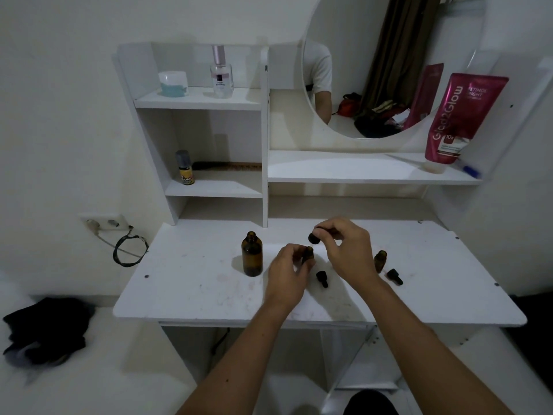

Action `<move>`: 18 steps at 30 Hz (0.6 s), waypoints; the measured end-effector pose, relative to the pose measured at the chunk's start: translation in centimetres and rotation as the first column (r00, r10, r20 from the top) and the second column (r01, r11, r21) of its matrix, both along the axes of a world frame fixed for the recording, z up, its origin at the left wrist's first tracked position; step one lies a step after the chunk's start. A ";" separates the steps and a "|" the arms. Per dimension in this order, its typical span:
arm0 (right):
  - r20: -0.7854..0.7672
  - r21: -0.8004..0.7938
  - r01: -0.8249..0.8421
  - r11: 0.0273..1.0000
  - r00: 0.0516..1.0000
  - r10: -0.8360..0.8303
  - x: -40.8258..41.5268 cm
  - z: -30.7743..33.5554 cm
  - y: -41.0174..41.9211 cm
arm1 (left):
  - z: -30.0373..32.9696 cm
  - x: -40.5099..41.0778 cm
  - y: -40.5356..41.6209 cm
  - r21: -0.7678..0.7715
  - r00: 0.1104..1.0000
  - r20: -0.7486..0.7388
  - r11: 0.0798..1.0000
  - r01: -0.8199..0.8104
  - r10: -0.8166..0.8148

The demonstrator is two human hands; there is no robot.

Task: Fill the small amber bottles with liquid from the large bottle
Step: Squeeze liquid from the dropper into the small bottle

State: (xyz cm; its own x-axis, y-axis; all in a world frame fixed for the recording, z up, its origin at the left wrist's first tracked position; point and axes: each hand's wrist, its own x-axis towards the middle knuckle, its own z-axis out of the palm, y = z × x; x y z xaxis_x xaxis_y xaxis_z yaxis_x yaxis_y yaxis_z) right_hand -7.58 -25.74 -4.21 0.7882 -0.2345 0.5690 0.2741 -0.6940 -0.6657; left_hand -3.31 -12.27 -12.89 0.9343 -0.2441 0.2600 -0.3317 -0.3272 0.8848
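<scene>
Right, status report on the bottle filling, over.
Left hand grips small amber bottle. Right hand pinches black cap above it. Large bottle uncapped, untouched. Nothing blocking.

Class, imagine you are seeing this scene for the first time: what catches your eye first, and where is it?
Two hands meet mid-desk: the left hand holds a small amber bottle, the right hand pinches a black cap above it. A large amber bottle stands open to their left. A pink tube leans on the right shelf.
</scene>
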 end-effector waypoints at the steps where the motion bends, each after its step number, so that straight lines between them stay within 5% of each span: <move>1: 0.007 -0.009 0.003 1.000 1.000 -0.003 0.1 0.0 0.1 | 0.0 0.0 0.0 0.003 1.000 -0.007 1.000 0.000 0.000; 18: -0.033 0.038 0.032 0.999 0.999 -0.031 0.7 -0.1 0.5 | 0.3 -0.3 0.0 0.016 0.999 -0.032 1.000 -0.005 0.006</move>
